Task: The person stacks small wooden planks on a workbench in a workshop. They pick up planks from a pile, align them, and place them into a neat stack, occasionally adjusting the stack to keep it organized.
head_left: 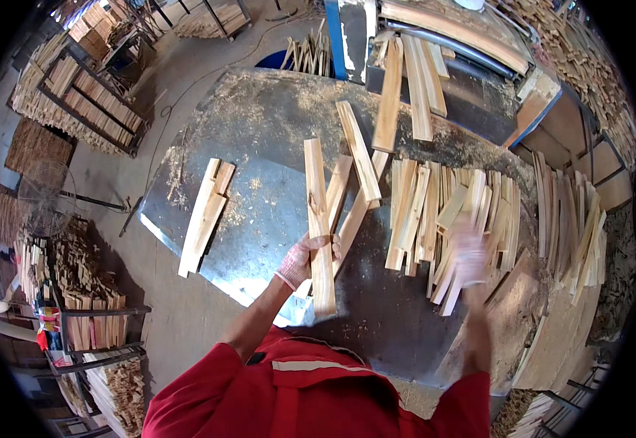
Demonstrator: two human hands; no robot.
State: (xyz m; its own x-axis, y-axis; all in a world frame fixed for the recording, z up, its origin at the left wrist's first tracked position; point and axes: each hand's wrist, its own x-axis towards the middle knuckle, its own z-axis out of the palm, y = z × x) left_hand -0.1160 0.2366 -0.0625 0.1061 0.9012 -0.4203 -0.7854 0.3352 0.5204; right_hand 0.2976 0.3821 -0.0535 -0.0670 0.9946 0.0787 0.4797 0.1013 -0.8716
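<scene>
My left hand (pixel 303 259), in a pale work glove with bare fingertips, is closed round a wooden slat (pixel 320 219) near its lower end. The slat points away from me across the metal table (pixel 259 190). Loose slats (pixel 358 150) lie crossed just beyond and under it. My right hand (pixel 469 255), gloved and smeared by motion, is over a wide pile of slats (pixel 414 212) on the right of the table. Its fingers cannot be made out. Farther left, a small group of slats (pixel 205 215) lies side by side.
At the table's far side stands a machine (pixel 457 33) with several slats (pixel 420 87) sticking out toward me. More slats (pixel 570 219) lie along the right edge. A blue bin (pixel 273 60) holds scraps behind the table. Racks of stacked wood (pixel 88 102) and a fan (pixel 46 197) stand to the left.
</scene>
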